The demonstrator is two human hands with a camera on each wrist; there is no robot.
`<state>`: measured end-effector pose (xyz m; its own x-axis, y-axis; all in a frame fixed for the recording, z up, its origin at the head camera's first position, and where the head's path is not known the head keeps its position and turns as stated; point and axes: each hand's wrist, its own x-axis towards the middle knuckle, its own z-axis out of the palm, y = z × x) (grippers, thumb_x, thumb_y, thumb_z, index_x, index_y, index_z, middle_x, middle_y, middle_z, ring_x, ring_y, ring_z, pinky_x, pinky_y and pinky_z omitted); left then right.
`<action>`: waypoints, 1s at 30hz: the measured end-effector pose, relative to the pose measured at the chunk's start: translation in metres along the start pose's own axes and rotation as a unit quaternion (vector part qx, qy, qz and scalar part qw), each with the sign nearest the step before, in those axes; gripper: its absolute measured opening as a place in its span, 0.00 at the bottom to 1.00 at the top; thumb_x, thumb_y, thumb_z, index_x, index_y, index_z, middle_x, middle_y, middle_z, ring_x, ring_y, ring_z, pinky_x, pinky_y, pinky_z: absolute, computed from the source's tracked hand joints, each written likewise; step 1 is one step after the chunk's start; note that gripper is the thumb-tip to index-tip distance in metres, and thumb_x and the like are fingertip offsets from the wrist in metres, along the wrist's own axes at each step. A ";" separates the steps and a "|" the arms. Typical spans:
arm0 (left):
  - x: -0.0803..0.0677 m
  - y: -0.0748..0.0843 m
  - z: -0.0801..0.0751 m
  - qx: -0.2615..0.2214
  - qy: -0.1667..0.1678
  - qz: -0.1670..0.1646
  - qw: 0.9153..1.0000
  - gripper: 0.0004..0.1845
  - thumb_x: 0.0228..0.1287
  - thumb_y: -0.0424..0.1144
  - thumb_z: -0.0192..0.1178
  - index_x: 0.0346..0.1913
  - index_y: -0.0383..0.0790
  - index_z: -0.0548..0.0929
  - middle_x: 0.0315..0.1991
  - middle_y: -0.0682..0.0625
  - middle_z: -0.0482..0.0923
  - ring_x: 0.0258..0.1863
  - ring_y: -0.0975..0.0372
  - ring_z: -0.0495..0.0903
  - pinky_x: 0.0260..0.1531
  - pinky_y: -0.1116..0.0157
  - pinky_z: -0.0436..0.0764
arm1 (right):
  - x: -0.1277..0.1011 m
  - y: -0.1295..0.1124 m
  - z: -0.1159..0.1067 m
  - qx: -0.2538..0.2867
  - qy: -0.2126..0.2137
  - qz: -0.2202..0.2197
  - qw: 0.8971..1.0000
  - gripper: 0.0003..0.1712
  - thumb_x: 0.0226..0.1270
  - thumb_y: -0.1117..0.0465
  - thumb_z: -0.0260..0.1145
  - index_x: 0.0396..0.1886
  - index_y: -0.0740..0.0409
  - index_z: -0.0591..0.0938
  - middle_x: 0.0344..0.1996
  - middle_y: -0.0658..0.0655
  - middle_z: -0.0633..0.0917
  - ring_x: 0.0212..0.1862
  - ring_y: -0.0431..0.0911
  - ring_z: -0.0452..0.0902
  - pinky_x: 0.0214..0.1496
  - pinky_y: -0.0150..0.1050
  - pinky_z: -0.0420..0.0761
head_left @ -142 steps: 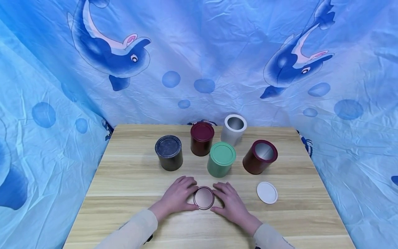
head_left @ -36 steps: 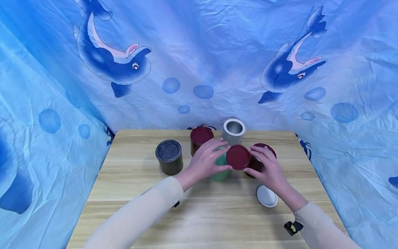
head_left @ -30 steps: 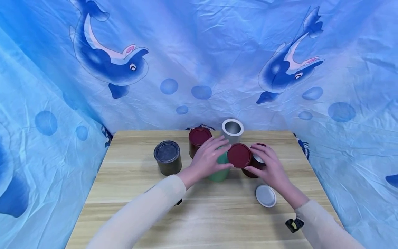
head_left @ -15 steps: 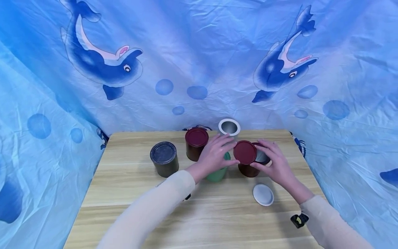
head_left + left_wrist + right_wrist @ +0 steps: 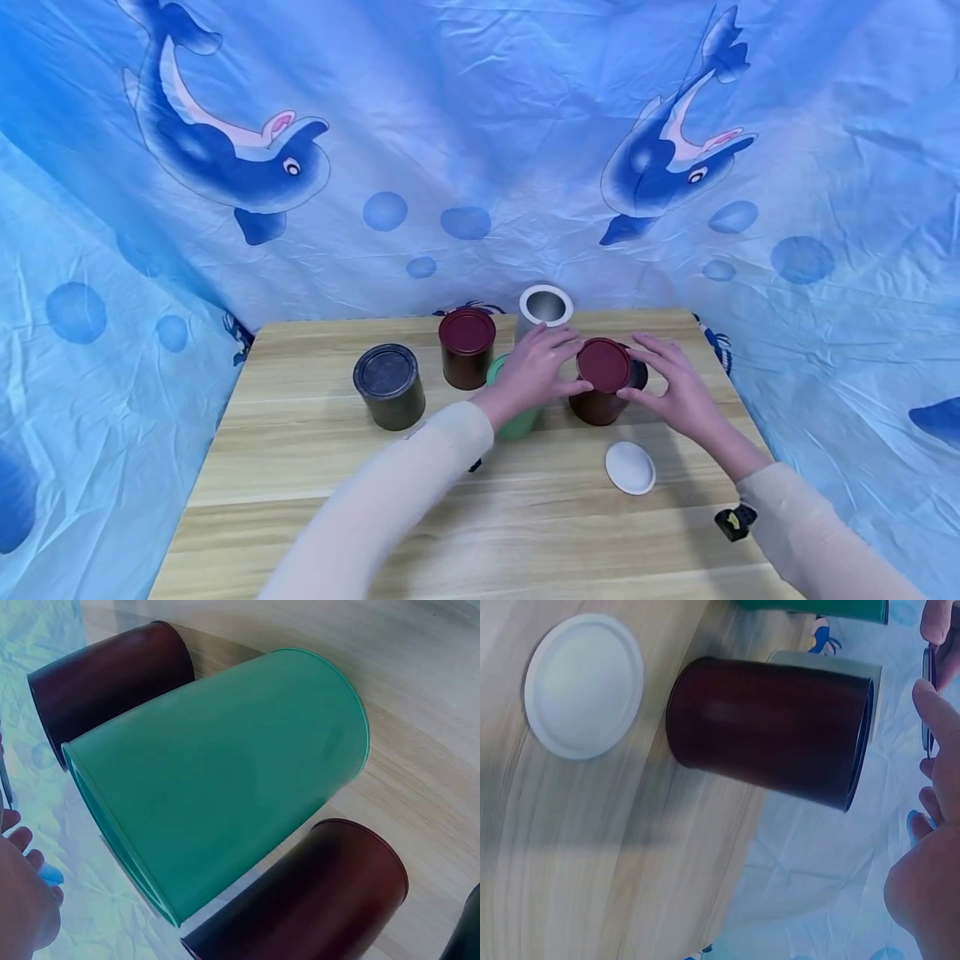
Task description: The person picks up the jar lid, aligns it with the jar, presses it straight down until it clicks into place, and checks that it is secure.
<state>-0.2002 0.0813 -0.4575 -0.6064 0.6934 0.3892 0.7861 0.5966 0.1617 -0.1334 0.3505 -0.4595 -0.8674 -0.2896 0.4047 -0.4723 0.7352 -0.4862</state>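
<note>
My left hand (image 5: 542,367) and right hand (image 5: 670,388) pinch the dark red lid (image 5: 603,365) between them by its rim, fingertips on opposite edges. I have it hovering flat just over the mouth of the open dark red can (image 5: 600,404), shifted slightly to the left, so part of the opening shows at the right. In the right wrist view the can's open mouth (image 5: 859,742) stands clear of the fingers (image 5: 937,712), so the lid is not seated.

I judge the lid to be thin, stiff and light, with a smooth finish that could slip; the rim is the place to hold it, pinched evenly so it stays level.

Just left of the can stands the green can (image 5: 510,412), partly behind my left wrist, then a closed dark red can (image 5: 467,347) and a black can (image 5: 388,387). A white open can (image 5: 545,307) stands behind. A white lid (image 5: 630,467) lies on the desk (image 5: 315,492) nearer me.
</note>
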 end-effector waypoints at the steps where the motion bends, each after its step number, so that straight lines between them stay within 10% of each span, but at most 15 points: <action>1: 0.001 0.000 0.000 0.000 -0.005 -0.003 1.000 0.35 0.65 0.67 0.70 0.65 0.45 0.87 0.68 0.49 0.83 0.74 0.57 0.75 0.80 0.50 0.65 | 0.001 0.001 0.000 0.001 -0.001 0.000 1.000 0.36 0.52 0.68 0.86 0.63 0.68 0.85 0.70 0.72 0.78 0.72 0.71 0.69 0.77 0.77 0.56; 30: 0.031 0.025 0.015 0.004 -0.117 -0.085 0.990 0.32 0.70 0.65 0.67 0.68 0.51 0.85 0.69 0.55 0.81 0.74 0.62 0.73 0.80 0.58 0.64 | 0.003 0.027 -0.017 -0.048 -0.072 0.017 0.996 0.34 0.57 0.59 0.86 0.63 0.62 0.86 0.68 0.68 0.80 0.68 0.71 0.74 0.60 0.72 0.76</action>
<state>-0.2012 0.1236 -0.4550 -0.7413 0.6572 0.1364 0.6704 0.7148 0.1990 -0.1462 0.3801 -0.4584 -0.8992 -0.3431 0.2715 -0.4313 0.7993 -0.4183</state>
